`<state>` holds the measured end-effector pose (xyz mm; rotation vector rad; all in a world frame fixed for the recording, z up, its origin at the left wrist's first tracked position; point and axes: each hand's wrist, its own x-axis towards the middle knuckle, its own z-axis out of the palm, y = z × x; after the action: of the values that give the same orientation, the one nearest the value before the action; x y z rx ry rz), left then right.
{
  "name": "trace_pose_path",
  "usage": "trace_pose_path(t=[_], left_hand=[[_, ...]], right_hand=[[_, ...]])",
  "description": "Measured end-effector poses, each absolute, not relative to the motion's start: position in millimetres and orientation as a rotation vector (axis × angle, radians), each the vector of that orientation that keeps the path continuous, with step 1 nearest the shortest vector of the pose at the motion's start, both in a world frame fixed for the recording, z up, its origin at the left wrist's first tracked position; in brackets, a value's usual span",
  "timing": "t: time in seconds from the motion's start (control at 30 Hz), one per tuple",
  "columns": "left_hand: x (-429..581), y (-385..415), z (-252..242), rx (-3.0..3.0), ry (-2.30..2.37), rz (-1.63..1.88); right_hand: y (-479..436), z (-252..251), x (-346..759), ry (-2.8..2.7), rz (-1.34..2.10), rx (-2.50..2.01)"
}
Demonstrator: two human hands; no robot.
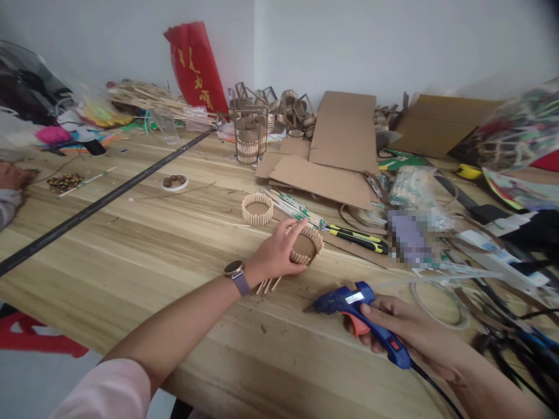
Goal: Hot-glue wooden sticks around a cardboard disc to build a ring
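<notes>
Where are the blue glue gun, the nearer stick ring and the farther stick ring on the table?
blue glue gun [343,301]: head view, on its barrel.
nearer stick ring [318,240]: head view, on its right rim.
farther stick ring [257,218]: head view, on its near wall.

Gold characters mark the red bag [195,67] at eleven o'clock, too unclear to read; the glue gun [349,302] label at five o'clock is illegible.
</notes>
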<state>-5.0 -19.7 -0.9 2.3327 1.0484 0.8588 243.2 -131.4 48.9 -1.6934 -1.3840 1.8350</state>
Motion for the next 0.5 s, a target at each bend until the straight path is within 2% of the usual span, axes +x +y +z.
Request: trace_pose_path(t=[0.1, 0.17, 0.23, 0.3, 0.5], left_hand=[[-4.8, -18.7, -2.4, 2.313, 1.047, 0.864], [-4.5, -18.1, -2.6, 2.295, 1.038, 0.870], [-4.4, -17.8, -2.0, 2.271, 1.035, 0.866], [-4.6, -17.6, -1.0, 2.251, 1.035, 0.870], [-6.6, -14.8, -2.6, 2.223, 0.966, 0.930]], right_hand=[[-127.9, 49.5, 248.1, -1.782, 1.511, -1.872], [-125.8, 51.6, 245.6, -2.016, 1.031, -2.044], [-124.6, 55.7, 235.3, -2.172, 0.545, -2.022], [-123.4, 59.6, 216.5, -2.348, 0.245, -1.732], [-108.5, 56.6, 143.1, -2.904, -0.172, -0.798]])
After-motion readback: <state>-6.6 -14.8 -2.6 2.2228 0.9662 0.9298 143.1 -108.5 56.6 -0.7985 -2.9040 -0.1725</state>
